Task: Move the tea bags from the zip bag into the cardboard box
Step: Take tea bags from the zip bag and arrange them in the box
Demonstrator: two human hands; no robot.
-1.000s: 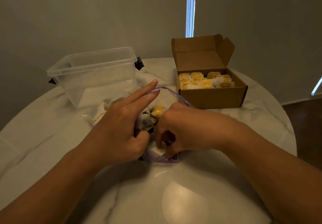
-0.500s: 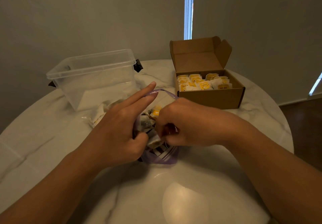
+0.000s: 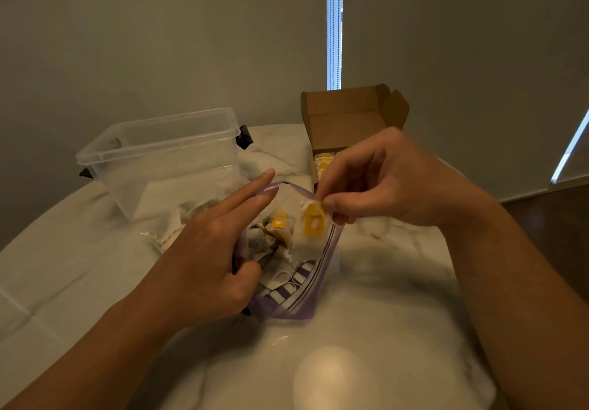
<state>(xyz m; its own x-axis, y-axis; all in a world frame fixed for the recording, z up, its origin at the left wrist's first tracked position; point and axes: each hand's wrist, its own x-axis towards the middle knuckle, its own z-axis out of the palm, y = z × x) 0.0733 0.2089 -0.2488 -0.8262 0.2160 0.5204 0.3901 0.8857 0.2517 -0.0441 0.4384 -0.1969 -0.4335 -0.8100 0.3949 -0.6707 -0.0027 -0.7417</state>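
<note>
So one tea bag (image 3: pixel 307 234) is pinched at its top by the right hand (image 3: pixel 382 183), hung just over the zip bag (image 3: pixel 296 301), whose rim is gripped open by the left hand (image 3: pixel 207 256). The cardboard box (image 3: pixel 347 116) is parked right behind the right hand.

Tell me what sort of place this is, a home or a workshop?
Most likely a room in a home, perhaps a dining corner: a round marble-patterned table, roller blinds with a bead chain, and dark wooden floor at the right.
</note>
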